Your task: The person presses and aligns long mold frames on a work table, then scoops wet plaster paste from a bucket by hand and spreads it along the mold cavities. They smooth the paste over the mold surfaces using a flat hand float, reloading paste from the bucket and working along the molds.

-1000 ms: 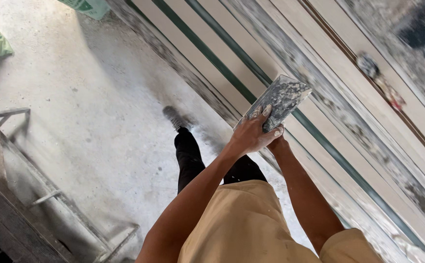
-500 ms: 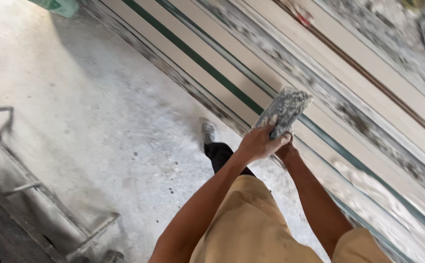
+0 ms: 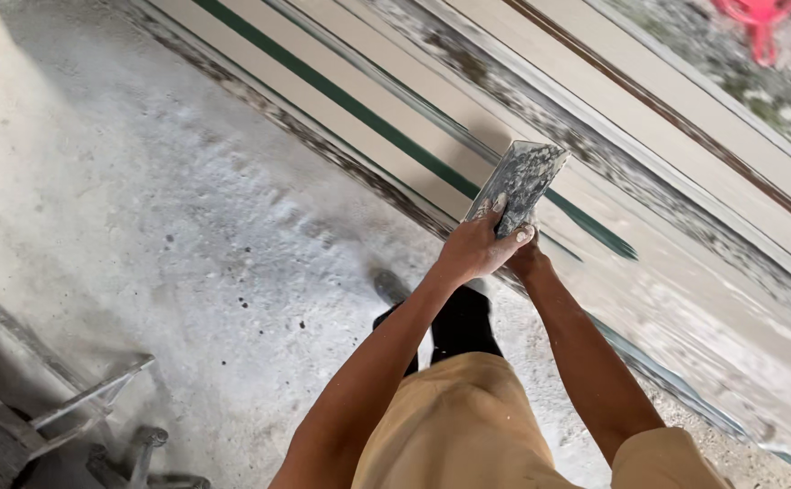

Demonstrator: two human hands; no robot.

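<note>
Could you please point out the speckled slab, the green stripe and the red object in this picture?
speckled slab (image 3: pixel 524 177), head view, middle of its face.
green stripe (image 3: pixel 350 101), head view, along its upper run.
red object (image 3: pixel 760 20), head view, its centre, top right.

Both hands meet on a flat, plaster-crusted trowel held out in front of the body. The left hand grips its lower end with the fingers laid over the blade; the right hand sits just under it, mostly hidden. Below lies a dusty concrete floor, with one shoe on it. Along the floor's far edge run pale boards with a green stripe. A metal frame stands at the lower left corner.
</note>
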